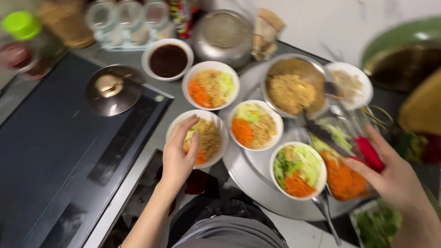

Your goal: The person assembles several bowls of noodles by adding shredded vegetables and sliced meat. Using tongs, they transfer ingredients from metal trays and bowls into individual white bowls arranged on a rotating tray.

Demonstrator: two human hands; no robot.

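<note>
Kitchen counter, dark grey, with a black glass cooktop (pixel 59 151) at left carrying a brown domed lid (pixel 112 89). Round metal tray (pixel 250 172) sits centre-right. Left hand (pixel 179 154): fingers loosely curled over the near rim of a white bowl (pixel 216 138), thumb at the rim, grasping its edge. Bowl holds noodles, shredded carrot and pale greens; it stands on the counter just beside the tray. Right hand (pixel 395 181): partly open, fingers around a red-handled utensil (pixel 367 154), blurred, over a clear container of carrot and greens (pixel 342 174). Three similar filled bowls stand near. Metal bowl of noodles (pixel 294 89) and a white bowl of dark sauce (pixel 167 59) lie further back.
</note>
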